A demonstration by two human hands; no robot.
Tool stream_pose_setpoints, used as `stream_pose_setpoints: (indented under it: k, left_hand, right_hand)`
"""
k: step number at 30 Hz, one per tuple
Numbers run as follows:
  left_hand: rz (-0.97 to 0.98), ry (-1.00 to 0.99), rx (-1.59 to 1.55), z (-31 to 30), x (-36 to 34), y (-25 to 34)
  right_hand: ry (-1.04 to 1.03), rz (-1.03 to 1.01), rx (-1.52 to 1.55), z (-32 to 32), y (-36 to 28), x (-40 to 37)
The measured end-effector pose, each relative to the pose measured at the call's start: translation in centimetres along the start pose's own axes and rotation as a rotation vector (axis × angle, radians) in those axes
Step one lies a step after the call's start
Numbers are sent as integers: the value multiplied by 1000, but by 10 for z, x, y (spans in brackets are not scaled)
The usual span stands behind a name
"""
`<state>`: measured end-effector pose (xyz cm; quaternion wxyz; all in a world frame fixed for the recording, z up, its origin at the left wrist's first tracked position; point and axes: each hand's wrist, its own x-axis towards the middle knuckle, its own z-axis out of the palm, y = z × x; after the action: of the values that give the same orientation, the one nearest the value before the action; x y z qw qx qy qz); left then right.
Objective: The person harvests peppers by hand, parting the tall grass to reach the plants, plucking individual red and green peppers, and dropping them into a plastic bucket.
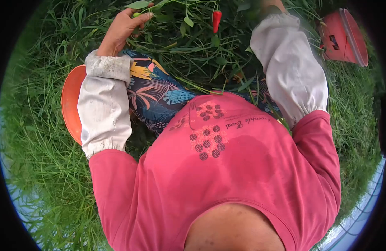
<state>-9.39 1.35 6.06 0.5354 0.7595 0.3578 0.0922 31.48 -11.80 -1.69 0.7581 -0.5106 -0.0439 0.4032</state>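
Observation:
My left hand is closed at the upper left, its thumb and fingers around a leafy pepper plant branch. A small light-green piece shows between the fingers; its kind is hidden by them. To the right of this hand a red chili pepper hangs among the leaves. Of my right hand only the wrist end shows at the top edge, above a pale sleeve cover; its fingers are out of frame.
An orange-red tub stands beside my left forearm. A red bucket sits at the upper right, tilted in this view. Tall grass surrounds me, and my patterned trouser leg lies bent in front of my torso.

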Motion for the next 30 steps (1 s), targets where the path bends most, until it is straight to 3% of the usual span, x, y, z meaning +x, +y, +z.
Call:
stream_pose_setpoints:
  k: [2,3,4,5,6,8,9,10,12,13,15,16,18,19,20,22,25,27,28,30]
  left_hand:
    - [-99,20,83,-17,-5,0]
    - [-152,5,118,-29,-17,9]
    - [-64,83,197,-39,-26,0]
    - [36,57,259,-56,-40,1]
    - [70,130,520,-73,-56,-3]
    - [-78,220,942,-105,-96,-3]
    - [-338,273,982,-101,-116,17]
    - [-339,277,983,-104,-134,6]
    - [151,438,1422,-117,-160,-26]
    - [149,443,1426,-109,-158,-20]
    - [192,404,1163,-65,-140,7]
    - [21,297,759,-31,-127,28]
    - [-40,23,-139,33,-97,30]
    - [-46,10,-109,61,-79,26]
    - [112,103,180,83,-61,17]
    - [172,307,468,115,-32,17]
    - [112,293,392,138,7,-8]
    - [133,206,47,147,27,-37]
    - [135,207,49,146,23,-32]
    - [21,32,-316,144,4,-15]
  right_hand:
    - [-62,38,84,-16,10,30]
    - [-105,-53,155,-15,14,33]
    - [-22,-121,28,13,-2,-23]
    - [-90,-2,150,-1,2,5]
    - [-65,43,153,2,0,3]
    - [6,23,148,16,-1,-14]
    - [3,20,149,20,-3,-17]
    - [8,20,143,22,-4,-19]
    - [9,20,141,25,-3,-17]
    - [18,-4,144,27,-1,-12]
    - [20,-37,153,35,0,-11]
    - [52,-32,184,42,1,-16]
    - [77,-37,218,53,1,-30]
    - [48,-51,170,57,1,-38]
    - [22,-65,121,59,0,-45]
    - [41,-71,101,61,5,-52]
    - [39,-88,101,63,11,-66]
    - [65,-117,87,68,12,-74]
    - [93,-139,75,69,13,-78]
    - [78,-132,93,68,15,-79]
